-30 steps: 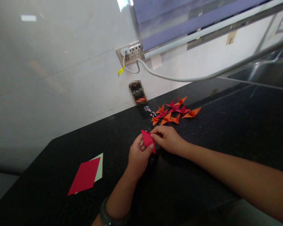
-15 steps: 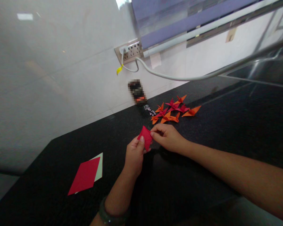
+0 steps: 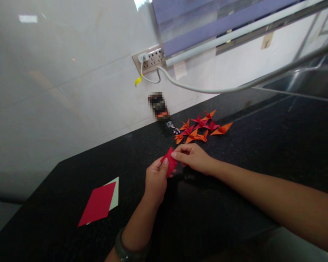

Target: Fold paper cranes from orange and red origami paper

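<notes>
Between my two hands is a small folded piece of red paper (image 3: 170, 167), held just above the dark countertop. My left hand (image 3: 156, 179) grips it from the left, thumb on top and fingers underneath. At its upper right edge, my right hand (image 3: 192, 157) pinches the paper between thumb and index finger. Beyond my hands lies a cluster of orange and red folded paper cranes (image 3: 192, 135). To the left of my left hand, a flat sheet of red paper (image 3: 98, 203) overlaps a pale green sheet (image 3: 115, 198).
A blurred-out dark object (image 3: 159, 106) leans against the tiled wall, with a small patterned item (image 3: 173, 128) by its foot. Above them is a power socket (image 3: 153, 58) with a white cable (image 3: 196, 89) running right. A sink (image 3: 308, 83) lies at the far right.
My right thumb has moved slightly left, further over the folded red paper. The paper has tilted a little, and the cranes and flat sheets stay put.
</notes>
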Demonstrator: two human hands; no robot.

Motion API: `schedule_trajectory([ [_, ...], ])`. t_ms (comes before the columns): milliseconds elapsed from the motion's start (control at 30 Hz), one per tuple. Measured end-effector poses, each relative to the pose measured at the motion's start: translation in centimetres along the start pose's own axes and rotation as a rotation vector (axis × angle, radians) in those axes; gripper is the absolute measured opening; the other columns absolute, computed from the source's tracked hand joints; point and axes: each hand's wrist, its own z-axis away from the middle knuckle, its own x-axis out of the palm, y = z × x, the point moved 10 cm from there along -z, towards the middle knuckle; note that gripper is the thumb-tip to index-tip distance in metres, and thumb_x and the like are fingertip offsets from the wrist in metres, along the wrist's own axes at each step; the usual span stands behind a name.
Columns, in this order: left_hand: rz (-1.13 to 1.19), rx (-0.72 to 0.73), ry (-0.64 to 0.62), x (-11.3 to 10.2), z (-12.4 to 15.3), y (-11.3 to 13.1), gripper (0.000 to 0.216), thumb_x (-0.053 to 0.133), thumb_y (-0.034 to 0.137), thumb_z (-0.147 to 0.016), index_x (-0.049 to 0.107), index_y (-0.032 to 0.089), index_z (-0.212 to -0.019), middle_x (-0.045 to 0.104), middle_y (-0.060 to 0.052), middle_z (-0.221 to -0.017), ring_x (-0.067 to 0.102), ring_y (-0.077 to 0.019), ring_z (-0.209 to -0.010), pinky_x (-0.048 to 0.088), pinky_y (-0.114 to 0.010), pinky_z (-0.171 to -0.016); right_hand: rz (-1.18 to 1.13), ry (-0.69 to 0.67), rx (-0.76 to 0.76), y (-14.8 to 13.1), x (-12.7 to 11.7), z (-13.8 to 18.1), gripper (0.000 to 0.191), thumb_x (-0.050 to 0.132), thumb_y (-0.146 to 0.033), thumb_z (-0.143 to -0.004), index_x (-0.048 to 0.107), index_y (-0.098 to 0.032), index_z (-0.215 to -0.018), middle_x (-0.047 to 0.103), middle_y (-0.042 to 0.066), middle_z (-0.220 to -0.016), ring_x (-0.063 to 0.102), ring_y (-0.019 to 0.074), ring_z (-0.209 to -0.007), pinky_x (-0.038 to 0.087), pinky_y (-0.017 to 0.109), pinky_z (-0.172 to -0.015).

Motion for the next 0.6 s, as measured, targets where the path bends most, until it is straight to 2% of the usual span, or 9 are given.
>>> schedule_trajectory([
  [167,-0.029,0.007,0.015,-0.2,-0.1,-0.1,0.032,0.056,0.036,-0.077,0.064,0.012,-0.095,0.066,-0.004,-0.069,0.06,-0.0115,-0.054,0.045,-0.019,-0.047,-0.007,0.017,0.042,0.2,-0.1,0.0,0.014,0.056,-0.026,-0.069,0.059,-0.013,-0.07,0.052,-0.004,-0.055,0.042,0.0057,-0.044,0.034,0.02,-0.045],
  [367,-0.064,0.038,0.006,-0.1,-0.1,0.2,0.031,0.057,0.036,-0.075,0.065,0.013,-0.095,0.067,-0.004,-0.073,0.061,-0.012,-0.056,0.045,-0.02,-0.048,-0.048,0.01,0.008,-0.2,0.1,0.0,0.011,0.061,-0.023,-0.065,0.059,-0.012,-0.067,0.055,-0.003,-0.056,0.045,0.0067,-0.049,0.035,0.02,-0.048],
  [467,-0.035,0.007,0.012,-0.2,-0.1,-0.2,0.031,0.057,0.037,-0.076,0.064,0.013,-0.094,0.066,-0.003,-0.069,0.059,-0.0107,-0.053,0.044,-0.019,-0.047,-0.06,0.004,0.007,-0.3,0.2,0.0,0.007,0.058,-0.019,-0.066,0.06,-0.013,-0.066,0.055,-0.003,-0.056,0.046,0.0066,-0.049,0.035,0.019,-0.048],
  [600,0.064,-0.054,-0.023,0.2,-0.2,-1.0,0.029,0.056,0.037,-0.076,0.063,0.012,-0.088,0.064,-0.001,-0.063,0.055,-0.0082,-0.049,0.041,-0.017,-0.043,-0.045,-0.012,0.021,-0.2,0.1,0.0,0.01,0.056,-0.021,-0.068,0.062,-0.013,-0.069,0.054,-0.004,-0.055,0.044,0.006,-0.047,0.035,0.019,-0.046],
])
